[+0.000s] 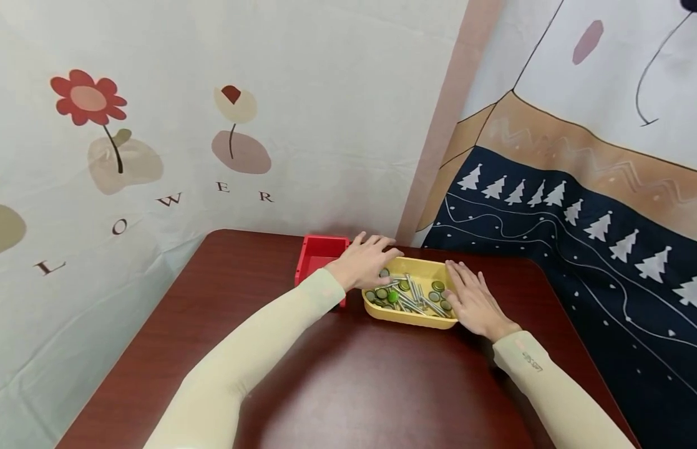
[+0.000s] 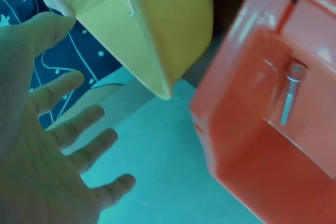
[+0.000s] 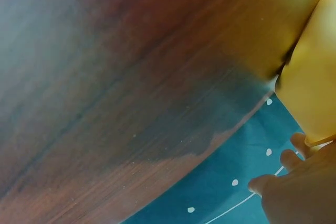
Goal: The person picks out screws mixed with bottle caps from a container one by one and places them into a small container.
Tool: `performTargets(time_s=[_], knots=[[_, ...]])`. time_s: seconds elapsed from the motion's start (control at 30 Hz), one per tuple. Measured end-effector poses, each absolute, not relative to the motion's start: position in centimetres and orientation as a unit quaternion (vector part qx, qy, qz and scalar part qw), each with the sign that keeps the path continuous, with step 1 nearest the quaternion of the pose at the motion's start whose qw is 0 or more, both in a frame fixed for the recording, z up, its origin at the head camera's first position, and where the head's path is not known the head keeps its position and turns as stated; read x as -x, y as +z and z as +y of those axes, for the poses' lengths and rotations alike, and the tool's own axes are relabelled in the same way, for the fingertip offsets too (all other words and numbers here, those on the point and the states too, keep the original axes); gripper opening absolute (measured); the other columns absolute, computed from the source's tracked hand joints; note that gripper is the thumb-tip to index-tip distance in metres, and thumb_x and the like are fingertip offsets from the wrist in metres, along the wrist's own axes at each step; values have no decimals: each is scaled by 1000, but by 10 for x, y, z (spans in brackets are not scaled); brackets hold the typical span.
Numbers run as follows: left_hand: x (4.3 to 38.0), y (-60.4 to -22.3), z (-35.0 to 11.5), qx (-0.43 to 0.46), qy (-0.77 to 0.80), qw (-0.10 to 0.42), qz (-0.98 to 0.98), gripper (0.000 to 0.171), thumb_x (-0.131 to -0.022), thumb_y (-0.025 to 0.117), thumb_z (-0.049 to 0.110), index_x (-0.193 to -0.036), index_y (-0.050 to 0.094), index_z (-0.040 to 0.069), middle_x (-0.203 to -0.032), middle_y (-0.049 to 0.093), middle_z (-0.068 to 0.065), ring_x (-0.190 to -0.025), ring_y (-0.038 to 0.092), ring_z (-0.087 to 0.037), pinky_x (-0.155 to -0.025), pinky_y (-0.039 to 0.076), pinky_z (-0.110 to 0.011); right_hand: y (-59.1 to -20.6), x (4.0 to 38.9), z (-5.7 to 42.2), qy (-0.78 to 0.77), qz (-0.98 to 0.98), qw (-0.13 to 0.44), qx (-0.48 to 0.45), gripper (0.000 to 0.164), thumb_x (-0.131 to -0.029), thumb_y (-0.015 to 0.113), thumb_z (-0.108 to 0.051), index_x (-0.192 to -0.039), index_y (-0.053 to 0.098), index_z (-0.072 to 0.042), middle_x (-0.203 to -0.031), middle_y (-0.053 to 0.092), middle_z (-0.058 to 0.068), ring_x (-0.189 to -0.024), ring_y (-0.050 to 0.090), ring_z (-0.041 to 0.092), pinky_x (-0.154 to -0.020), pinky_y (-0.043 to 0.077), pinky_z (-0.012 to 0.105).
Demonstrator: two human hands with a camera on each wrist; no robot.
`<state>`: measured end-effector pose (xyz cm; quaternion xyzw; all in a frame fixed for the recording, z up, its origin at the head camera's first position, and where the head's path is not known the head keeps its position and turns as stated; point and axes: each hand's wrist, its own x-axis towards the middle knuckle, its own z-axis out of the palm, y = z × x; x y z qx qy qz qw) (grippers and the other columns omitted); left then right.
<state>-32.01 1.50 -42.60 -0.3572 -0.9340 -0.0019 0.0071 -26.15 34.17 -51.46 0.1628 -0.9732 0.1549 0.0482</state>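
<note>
A yellow tub (image 1: 411, 317) with rounded ends holds several silver bolts (image 1: 417, 292) and bottle caps (image 1: 438, 286), one of them bright green (image 1: 393, 297). Over its left end, in the head view, reaches my left hand (image 1: 364, 260), fingers spread and holding nothing; the left wrist view shows the same hand (image 2: 50, 114) beside the tub with its palm bare. My right hand (image 1: 476, 300) rests against the tub's right end, fingers fairly straight along the rim. In the right wrist view the right hand (image 3: 302, 184) shows only partly, at the tub's edge.
A red bin (image 1: 324, 243) stands directly left of the tub, partly hidden behind my left forearm. One bolt (image 2: 290, 93) lies inside it. Both containers sit toward the back of the dark red-brown table (image 1: 370, 386), close to a printed curtain (image 1: 326, 112).
</note>
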Motion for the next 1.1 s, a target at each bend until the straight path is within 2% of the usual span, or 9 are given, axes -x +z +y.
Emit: performTargets(time_s=[0.27, 0.43, 0.77, 0.97, 1.1], knots=[[319, -425, 33, 412, 22, -40, -910, 68, -111, 74, 50, -174, 54, 34, -186, 46, -1, -173, 42, -29, -147, 26, -64, -514, 258, 344, 154, -974, 39, -159, 75, -122, 53, -29, -185, 23, -4, -191, 28, 24, -179, 22, 52, -140, 15, 84], [318, -420, 44, 429, 50, -54, -900, 69, -111, 75, 53, -174, 53, 37, -183, 49, 2, -170, 45, -25, -146, 31, -57, -514, 260, 343, 159, -973, 39, -164, 76, -122, 53, -30, -186, 21, -5, -192, 27, 23, -179, 20, 52, -140, 14, 84], [320, -421, 62, 450, 69, -105, -884, 65, -109, 81, 46, -169, 60, 34, -181, 53, -2, -167, 49, -26, -143, 36, -58, -514, 263, 340, 170, -972, 23, -162, 77, -122, 52, -30, -187, 18, -7, -193, 23, 24, -180, 16, 52, -141, 11, 84], [318, -423, 72, 474, 101, -111, -868, 63, -109, 83, 44, -167, 63, 31, -172, 61, -3, -161, 57, -24, -138, 46, -55, -515, 263, 340, 160, -973, 25, -165, 75, -122, 52, -29, -186, 20, -4, -192, 25, 25, -180, 18, 52, -140, 13, 84], [316, -424, 80, 489, 128, -108, -856, 60, -108, 85, 42, -164, 67, 30, -162, 65, -3, -148, 64, -20, -131, 54, -47, -513, 263, 342, 156, -973, 30, -166, 75, -122, 51, -29, -186, 20, -4, -192, 25, 25, -180, 18, 52, -140, 13, 84]])
